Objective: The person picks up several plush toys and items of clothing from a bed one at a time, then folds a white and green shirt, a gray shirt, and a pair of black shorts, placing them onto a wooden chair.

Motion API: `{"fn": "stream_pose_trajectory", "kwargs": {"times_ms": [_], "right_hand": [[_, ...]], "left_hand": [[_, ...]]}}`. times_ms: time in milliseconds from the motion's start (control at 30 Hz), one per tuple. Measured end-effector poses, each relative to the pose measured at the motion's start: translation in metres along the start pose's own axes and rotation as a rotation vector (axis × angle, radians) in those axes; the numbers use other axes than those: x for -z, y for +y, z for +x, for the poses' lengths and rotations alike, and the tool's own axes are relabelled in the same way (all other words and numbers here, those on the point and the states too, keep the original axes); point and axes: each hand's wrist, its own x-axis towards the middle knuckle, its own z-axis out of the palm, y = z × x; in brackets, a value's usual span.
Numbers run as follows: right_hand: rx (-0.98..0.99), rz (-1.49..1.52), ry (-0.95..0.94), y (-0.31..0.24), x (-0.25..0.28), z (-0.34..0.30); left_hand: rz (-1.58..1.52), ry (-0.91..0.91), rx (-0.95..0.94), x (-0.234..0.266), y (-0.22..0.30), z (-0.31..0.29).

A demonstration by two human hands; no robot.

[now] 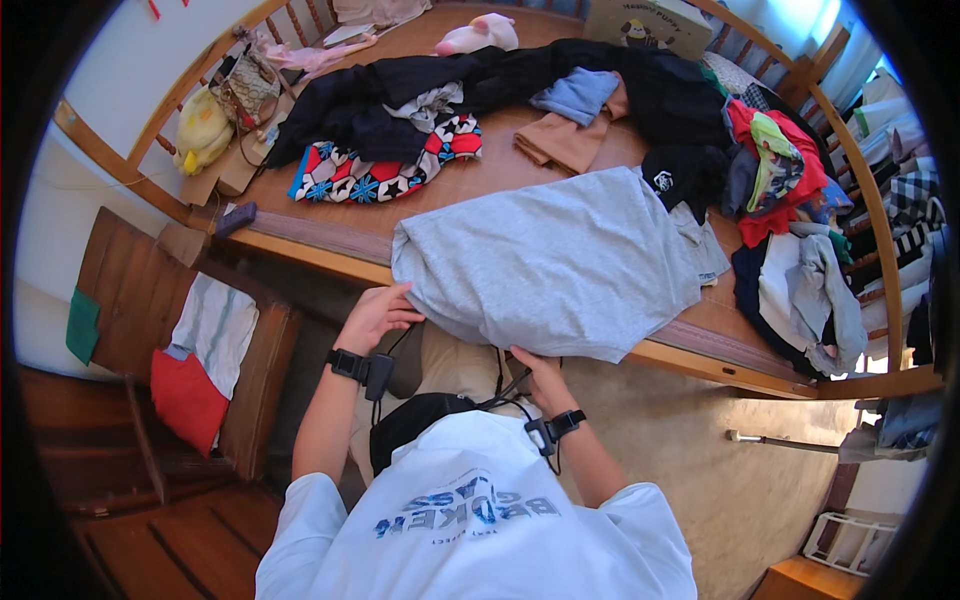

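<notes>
A light grey T-shirt point(560, 262) lies spread over the near edge of the wooden bed point(345, 245), its lower part hanging toward me. My left hand point(378, 315) is closed on its left corner. At the near hem, my right hand point(543, 380) pinches the cloth; some of its fingers are hidden. The shirt's right end is bunched beside a black cap-like item with a white mark point(672, 178). Beyond the shirt rest folded tan cloth point(560, 143) with folded blue cloth point(577, 95) on it, and patterned red, white and blue shorts point(385, 165).
Dark clothes point(340, 100) line the back of the bed. A mixed clothing pile point(780, 165) sits at the right by the wooden rail point(870, 190). On the left, folded clothes point(200, 370) lie on a wooden chair point(262, 390). A box point(645, 28) and plush toy point(478, 34) stand behind.
</notes>
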Motion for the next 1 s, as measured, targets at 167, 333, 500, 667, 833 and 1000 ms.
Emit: {"fn": "stream_pose_trajectory", "kwargs": {"times_ms": [167,333,500,667,833,1000], "right_hand": [[-0.282,0.156,-0.201,0.029,0.013,0.022],[-0.318,-0.041,-0.055,-0.007,-0.019,-0.001],[-0.198,-0.494,-0.213,-0.032,-0.002,-0.015],[-0.157,-0.563,-0.159,-0.047,-0.027,-0.029],[-0.224,-0.417,-0.206,-0.021,-0.008,-0.016],[-0.242,-0.144,-0.24,-0.019,-0.005,-0.025]], "left_hand": [[1.167,0.65,-0.321,-0.025,0.029,0.001],[1.319,0.652,-0.842,-0.014,0.049,0.05],[1.514,0.516,-0.894,-0.005,0.073,0.071],[1.017,0.529,-0.849,0.0,0.079,0.092],[0.842,0.334,-0.726,0.024,0.076,0.105],[0.444,0.182,-0.345,0.006,0.089,0.087]]}}
